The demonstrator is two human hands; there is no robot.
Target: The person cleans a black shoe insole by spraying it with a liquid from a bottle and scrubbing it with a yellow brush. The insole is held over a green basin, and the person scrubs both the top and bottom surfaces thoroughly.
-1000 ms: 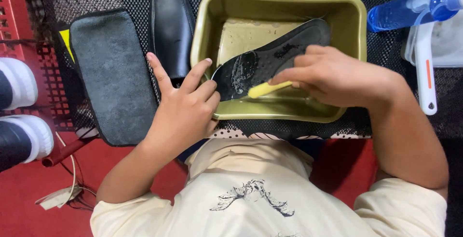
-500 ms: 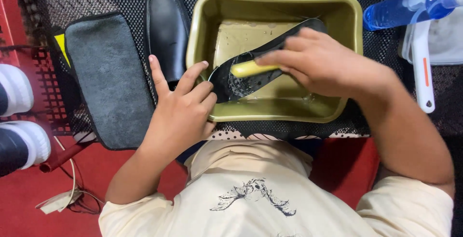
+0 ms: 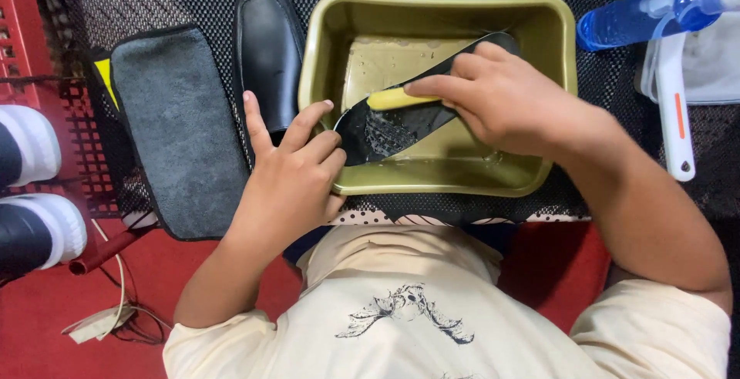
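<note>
A black shoe insole [image 3: 401, 121] lies slanted across an olive-green plastic basin [image 3: 555, 47], wet and soapy at its near end. My left hand [image 3: 289, 175] pinches that near end at the basin's left front rim. My right hand [image 3: 501, 97] is over the insole and grips a small yellow brush [image 3: 397, 99], whose head rests on the insole. The basin's floor holds a shallow film of water.
A black leather shoe [image 3: 268, 59] stands left of the basin, beside a dark grey cloth [image 3: 177, 124]. A blue spray bottle [image 3: 655, 13] and a white brush handle [image 3: 672, 109] lie at the right. Someone's white shoes [image 3: 31, 186] sit at far left on the red floor.
My right hand has slid the yellow brush along the insole, away from me and leftward toward its near end. My left hand kept its hold.
</note>
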